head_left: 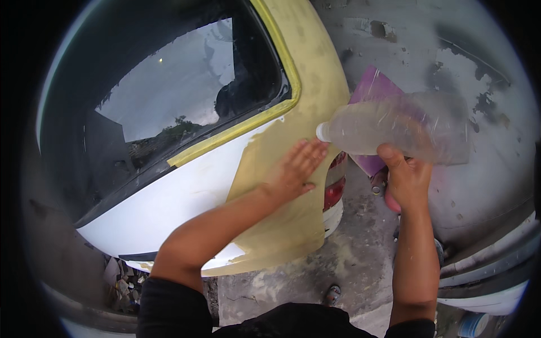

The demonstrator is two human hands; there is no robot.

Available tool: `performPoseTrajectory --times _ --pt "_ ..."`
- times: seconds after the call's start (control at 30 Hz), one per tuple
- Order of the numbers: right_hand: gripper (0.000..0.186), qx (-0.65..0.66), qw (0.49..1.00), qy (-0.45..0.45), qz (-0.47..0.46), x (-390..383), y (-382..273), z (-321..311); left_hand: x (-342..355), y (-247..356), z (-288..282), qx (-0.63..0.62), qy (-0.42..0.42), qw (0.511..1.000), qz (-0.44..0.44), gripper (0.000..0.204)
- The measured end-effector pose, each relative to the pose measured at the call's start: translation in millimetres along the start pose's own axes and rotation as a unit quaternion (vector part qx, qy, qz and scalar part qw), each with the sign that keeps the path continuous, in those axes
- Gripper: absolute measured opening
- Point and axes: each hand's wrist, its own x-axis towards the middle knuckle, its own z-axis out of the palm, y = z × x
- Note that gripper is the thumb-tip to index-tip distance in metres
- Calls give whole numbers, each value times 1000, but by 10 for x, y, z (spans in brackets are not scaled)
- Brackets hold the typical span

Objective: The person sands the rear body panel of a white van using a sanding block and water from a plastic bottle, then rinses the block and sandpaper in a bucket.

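My left hand [298, 169] lies with fingers outstretched on the beige filler-coated rear panel [267, 228] of a car, just below the white cap of the bottle. My right hand [407, 174] grips a large, cloudy plastic bottle [360, 124] held sideways, cap pointing left. A pink-purple sheet [369, 79] shows behind the bottle; I cannot tell if it is held. A red tail light [333, 191] sits beside my left hand. Yellow tape [225, 141] runs along the dark window [169, 79], above a white painted area [152, 203].
A grey, patchy wall [473, 73] stands at the right, with curved panels [490, 253] lower down. A blue-and-white bucket [473, 325] is at the bottom right. Rubble [127, 287] lies below the car on the left, and my sandalled foot [332, 294] stands on stained concrete [259, 298].
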Motion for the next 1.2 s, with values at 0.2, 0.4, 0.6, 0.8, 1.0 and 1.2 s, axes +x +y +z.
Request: performPoseTrajectory --times 0.2,0.4,0.6,0.8,1.0,1.2 --pt "50 7 997 -15 76 -93 -102 410 -1168 -439 -69 -82 62 990 -93 73" --pt "48 3 998 -58 -3 -308 -163 682 -2319 -73 524 21 29 998 -48 70" --pt "48 -30 1000 6 5 -535 -243 569 -1509 -57 318 -45 38 998 -25 72" --pt "44 -108 990 80 52 -872 -413 346 -439 498 397 67 -16 997 34 76" --pt "46 -120 980 146 69 -1273 -423 94 -408 992 756 188 -40 972 137 73" --pt "61 -134 960 182 164 -1654 -360 -346 -1014 1771 1546 33 -82 986 142 71"
